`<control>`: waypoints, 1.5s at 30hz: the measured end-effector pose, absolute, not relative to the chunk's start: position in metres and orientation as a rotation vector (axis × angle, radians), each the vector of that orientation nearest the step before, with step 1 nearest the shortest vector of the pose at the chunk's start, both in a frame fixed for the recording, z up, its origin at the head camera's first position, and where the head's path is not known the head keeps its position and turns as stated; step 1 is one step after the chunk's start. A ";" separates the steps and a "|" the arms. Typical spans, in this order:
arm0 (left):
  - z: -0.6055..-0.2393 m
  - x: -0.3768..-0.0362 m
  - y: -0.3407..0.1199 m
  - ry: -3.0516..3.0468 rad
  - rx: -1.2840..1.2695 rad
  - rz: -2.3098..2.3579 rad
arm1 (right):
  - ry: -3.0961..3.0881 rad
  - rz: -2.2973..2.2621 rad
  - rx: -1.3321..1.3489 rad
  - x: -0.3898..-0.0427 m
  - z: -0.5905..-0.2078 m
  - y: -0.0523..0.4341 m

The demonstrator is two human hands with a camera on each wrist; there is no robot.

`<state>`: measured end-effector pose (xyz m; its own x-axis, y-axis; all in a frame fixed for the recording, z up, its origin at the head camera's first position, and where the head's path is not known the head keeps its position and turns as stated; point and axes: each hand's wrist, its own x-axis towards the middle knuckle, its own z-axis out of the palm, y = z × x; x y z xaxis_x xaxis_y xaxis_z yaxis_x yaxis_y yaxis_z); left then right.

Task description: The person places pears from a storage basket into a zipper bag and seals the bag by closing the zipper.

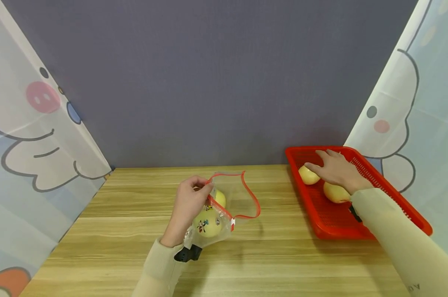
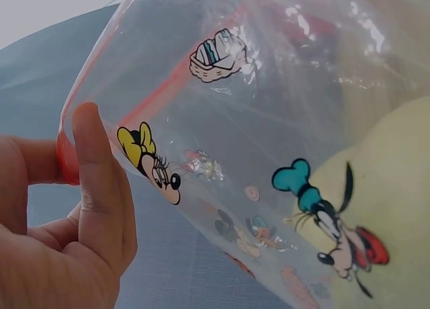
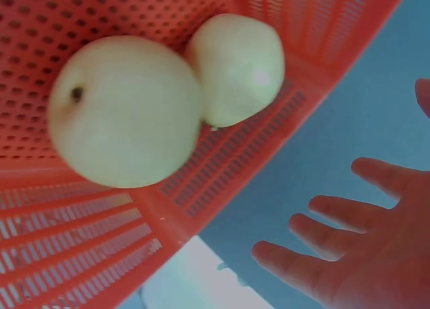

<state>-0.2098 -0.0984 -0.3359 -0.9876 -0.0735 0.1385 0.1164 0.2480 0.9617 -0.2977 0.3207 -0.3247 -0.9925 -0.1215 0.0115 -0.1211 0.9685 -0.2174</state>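
My left hand pinches the red-edged mouth of a clear zip bag, which gapes to the right with a white slider at its near corner. Cartoon figures are printed on the bag, and pale yellow fruit shows inside. In the left wrist view, thumb and fingers grip the red rim. Over the red basket my right hand hovers with fingers spread, holding nothing. Beneath it lie two round pale yellow fruits, a smaller one and a larger one; the right wrist view shows them side by side.
The wooden table carries the bag left of centre and the slotted basket at the right. A grey panel stands behind the table. Curtains with cartoon prints hang at both sides.
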 end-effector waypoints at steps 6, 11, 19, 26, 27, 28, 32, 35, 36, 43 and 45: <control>-0.336 -0.210 -0.097 -2.366 -0.036 -1.833 | 3.097 -0.338 -0.161 -0.300 -0.335 0.335; -0.336 -0.211 -0.097 -2.360 -0.041 -1.838 | 3.046 -0.344 -0.135 -0.300 -0.342 0.345; -0.335 -0.211 -0.097 -2.366 -0.031 -1.835 | 2.953 -0.335 -0.105 -0.299 -0.347 0.352; -0.335 -0.211 -0.098 -2.371 -0.042 -1.818 | 2.918 -0.329 -0.099 -0.301 -0.351 0.357; -0.335 -0.210 -0.098 -2.371 -0.042 -1.814 | 2.909 -0.331 -0.092 -0.302 -0.351 0.358; -0.335 -0.210 -0.098 -2.372 -0.041 -1.809 | 2.899 -0.334 -0.086 -0.302 -0.351 0.358; -0.336 -0.210 -0.098 -2.373 -0.034 -1.799 | 2.869 -0.339 -0.067 -0.304 -0.353 0.359; -0.336 -0.209 -0.098 -2.366 -0.033 -1.797 | 2.863 -0.334 -0.083 -0.305 -0.355 0.360; -0.336 -0.209 -0.098 -2.364 -0.032 -1.797 | 2.862 -0.325 -0.092 -0.305 -0.356 0.360; -0.336 -0.210 -0.098 -2.370 -0.034 -1.810 | 2.829 -0.276 -0.124 -0.305 -0.361 0.363; -0.337 -0.210 -0.098 -2.369 -0.035 -1.819 | 2.815 -0.279 -0.129 -0.305 -0.362 0.364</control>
